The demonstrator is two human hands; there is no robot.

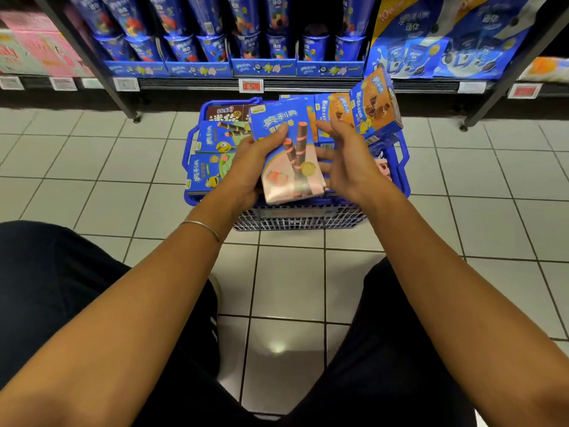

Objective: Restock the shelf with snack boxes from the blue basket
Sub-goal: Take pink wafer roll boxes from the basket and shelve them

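Snack box (289, 149) in left hand (246, 167), above blue basket (308, 218)

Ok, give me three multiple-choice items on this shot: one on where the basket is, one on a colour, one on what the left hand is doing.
1. Where does the blue basket stand?
A. on a trolley
B. on the tiled floor
C. on a counter

2. What colour is the lower half of the box in the left hand?
A. pink
B. green
C. white

3. What is the left hand doing?
A. hanging empty
B. pressing on a tile
C. gripping the box

Answers:
1 B: tiles show on every side of the basket.
2 A: the box is blue on top and pink below.
3 C: the thumb lies across the box's front, holding it above the basket.
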